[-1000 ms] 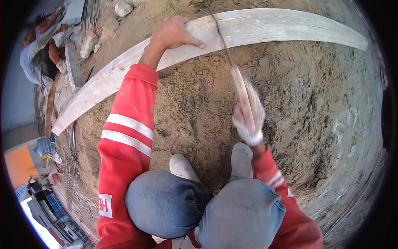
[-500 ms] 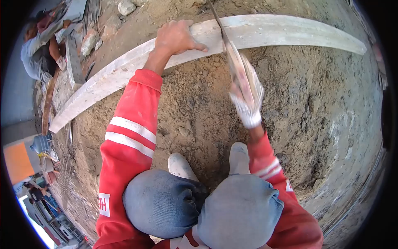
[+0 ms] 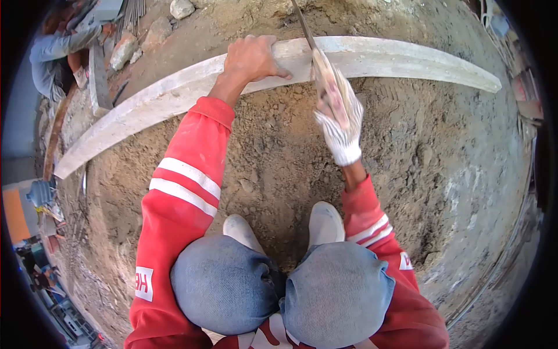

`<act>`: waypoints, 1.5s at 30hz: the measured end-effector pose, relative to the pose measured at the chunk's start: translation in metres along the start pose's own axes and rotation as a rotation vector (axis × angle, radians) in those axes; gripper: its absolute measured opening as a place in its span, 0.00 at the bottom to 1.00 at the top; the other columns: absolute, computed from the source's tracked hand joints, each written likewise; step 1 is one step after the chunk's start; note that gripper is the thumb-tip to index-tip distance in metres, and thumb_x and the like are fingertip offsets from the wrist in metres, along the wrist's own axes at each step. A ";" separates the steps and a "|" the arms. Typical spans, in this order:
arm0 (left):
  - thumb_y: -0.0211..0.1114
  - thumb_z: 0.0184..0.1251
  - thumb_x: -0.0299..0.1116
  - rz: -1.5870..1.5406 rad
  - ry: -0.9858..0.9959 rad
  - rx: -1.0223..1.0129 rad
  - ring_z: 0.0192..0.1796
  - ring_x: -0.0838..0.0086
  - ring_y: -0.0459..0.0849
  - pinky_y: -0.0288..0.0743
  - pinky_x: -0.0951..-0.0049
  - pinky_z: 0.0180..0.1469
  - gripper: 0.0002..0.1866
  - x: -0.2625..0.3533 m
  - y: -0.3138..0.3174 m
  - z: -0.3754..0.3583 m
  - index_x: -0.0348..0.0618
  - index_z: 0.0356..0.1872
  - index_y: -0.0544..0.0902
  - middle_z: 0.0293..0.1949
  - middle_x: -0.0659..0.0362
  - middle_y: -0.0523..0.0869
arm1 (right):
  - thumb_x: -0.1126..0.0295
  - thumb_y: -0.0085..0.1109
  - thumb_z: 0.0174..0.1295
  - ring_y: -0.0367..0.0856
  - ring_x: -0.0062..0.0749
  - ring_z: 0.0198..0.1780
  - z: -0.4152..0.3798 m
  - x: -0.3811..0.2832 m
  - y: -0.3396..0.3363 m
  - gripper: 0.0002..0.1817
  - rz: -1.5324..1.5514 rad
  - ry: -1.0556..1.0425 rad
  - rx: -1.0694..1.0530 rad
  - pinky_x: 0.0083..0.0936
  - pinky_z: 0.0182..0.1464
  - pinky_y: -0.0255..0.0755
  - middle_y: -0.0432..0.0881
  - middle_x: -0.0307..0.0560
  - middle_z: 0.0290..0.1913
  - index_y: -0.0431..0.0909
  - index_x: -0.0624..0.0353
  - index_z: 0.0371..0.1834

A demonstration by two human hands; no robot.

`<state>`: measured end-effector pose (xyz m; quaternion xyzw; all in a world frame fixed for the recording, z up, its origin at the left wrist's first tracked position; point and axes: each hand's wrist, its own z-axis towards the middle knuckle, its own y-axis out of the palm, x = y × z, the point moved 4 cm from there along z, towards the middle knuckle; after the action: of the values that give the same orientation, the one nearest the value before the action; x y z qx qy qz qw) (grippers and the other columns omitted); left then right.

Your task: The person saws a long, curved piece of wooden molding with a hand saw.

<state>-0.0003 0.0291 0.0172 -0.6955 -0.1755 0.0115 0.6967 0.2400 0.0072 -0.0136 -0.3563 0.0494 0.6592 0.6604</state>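
A long pale wooden beam (image 3: 401, 59) lies crosswise over the dirt in front of my feet, looking curved in this wide view. My bare left hand (image 3: 250, 59) grips it left of centre, fingers over the far edge and thumb on the near side. In its white knit glove, my right hand (image 3: 343, 134) is closed around the handle of a handsaw (image 3: 330, 90). The saw's narrow blade, seen nearly edge-on, crosses the beam just right of my left hand and points away from me. How deep the blade sits in the wood cannot be made out.
Rough dirt ground (image 3: 273, 139) surrounds my shoes (image 3: 325, 224). At the far left a person (image 3: 55, 61) crouches by a shorter beam (image 3: 99, 81). Rocks (image 3: 123, 51) and thin rods lie near them. A blue container (image 3: 39, 192) stands at the left edge.
My right hand and the saw have shifted slightly; the glove looks sharper now. My left hand stays on the beam. The whole view has moved a little, and the crouching person's arm has shifted.
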 end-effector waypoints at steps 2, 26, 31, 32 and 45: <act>0.86 0.33 0.66 -0.031 0.020 0.038 0.48 0.48 0.92 0.86 0.50 0.54 0.42 -0.005 0.006 0.003 0.45 0.49 0.90 0.42 0.46 0.93 | 0.71 0.60 0.69 0.80 0.51 0.69 -0.034 -0.028 -0.025 0.32 -0.142 0.163 -0.150 0.45 0.68 0.76 0.79 0.54 0.73 0.72 0.55 0.79; 0.85 0.38 0.66 0.043 0.042 0.084 0.50 0.49 0.92 0.86 0.50 0.55 0.42 -0.005 0.015 -0.001 0.46 0.52 0.89 0.44 0.46 0.93 | 0.79 0.52 0.64 0.78 0.54 0.72 -0.126 -0.050 -0.036 0.35 -0.098 0.461 -0.207 0.41 0.72 0.72 0.78 0.56 0.74 0.70 0.61 0.79; 0.85 0.37 0.66 0.030 0.040 0.060 0.52 0.49 0.92 0.85 0.49 0.57 0.45 -0.001 0.008 -0.001 0.48 0.57 0.89 0.45 0.46 0.93 | 0.76 0.59 0.63 0.77 0.60 0.72 -0.031 0.024 0.028 0.35 0.153 0.310 0.018 0.43 0.73 0.71 0.77 0.63 0.73 0.70 0.63 0.78; 0.85 0.37 0.67 0.023 0.055 0.060 0.52 0.49 0.92 0.85 0.49 0.57 0.46 -0.003 0.009 0.000 0.49 0.58 0.89 0.45 0.46 0.93 | 0.75 0.61 0.62 0.77 0.61 0.72 -0.032 0.027 0.030 0.36 0.196 0.333 0.020 0.43 0.73 0.72 0.77 0.64 0.72 0.70 0.63 0.78; 0.84 0.38 0.68 0.082 0.033 0.050 0.51 0.48 0.92 0.85 0.48 0.55 0.44 0.002 0.005 -0.001 0.48 0.55 0.89 0.44 0.46 0.93 | 0.71 0.61 0.68 0.76 0.45 0.59 -0.071 0.000 0.013 0.35 -0.057 0.198 -0.006 0.37 0.57 0.73 0.76 0.59 0.73 0.67 0.63 0.80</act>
<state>0.0034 0.0291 0.0127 -0.6846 -0.1351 0.0329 0.7156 0.2567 -0.0321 -0.0714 -0.4229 0.1020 0.6019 0.6697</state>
